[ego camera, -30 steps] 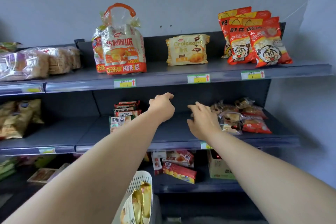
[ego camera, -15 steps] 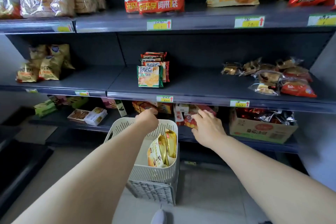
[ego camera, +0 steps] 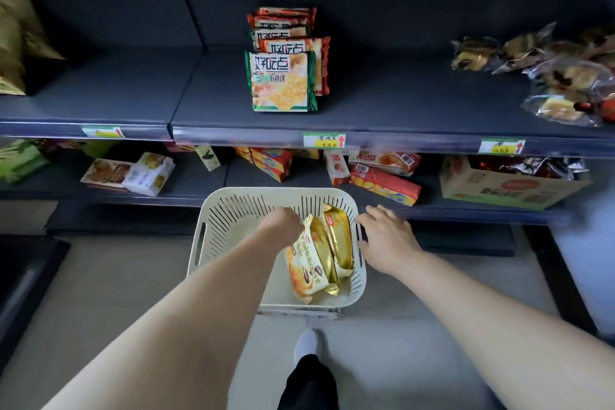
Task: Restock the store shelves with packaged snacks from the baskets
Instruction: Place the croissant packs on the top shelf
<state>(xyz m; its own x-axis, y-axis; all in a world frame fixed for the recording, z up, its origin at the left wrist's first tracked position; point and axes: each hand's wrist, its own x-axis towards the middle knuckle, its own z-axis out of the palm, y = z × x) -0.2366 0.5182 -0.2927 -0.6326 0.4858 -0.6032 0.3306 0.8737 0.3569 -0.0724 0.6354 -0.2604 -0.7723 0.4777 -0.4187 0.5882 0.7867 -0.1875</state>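
A cream slotted basket [ego camera: 233, 210] stands on the floor in front of the shelves. Two gold croissant packs [ego camera: 319, 260] stand on edge in its right half. My left hand [ego camera: 281, 226] reaches down into the basket, its fingers hidden behind the wrist at the top of the nearer croissant pack. My right hand [ego camera: 386, 240] hovers over the basket's right rim with fingers spread and holds nothing. On the middle shelf [ego camera: 399, 103] stands a row of green and orange cracker packs [ego camera: 283, 80].
Clear-wrapped pastries [ego camera: 559, 76] lie at the middle shelf's right end, gold bags [ego camera: 16, 40] at its left. The lower shelf holds red biscuit packs [ego camera: 382, 183], small boxes [ego camera: 133, 173] and a cardboard carton [ego camera: 509, 186]. My foot [ego camera: 307, 344] stands behind the basket.
My view has tilted down from the upper shelves to the basket. Both hands have dropped from the middle shelf; the left one has gone into the basket, the right one to its rim.
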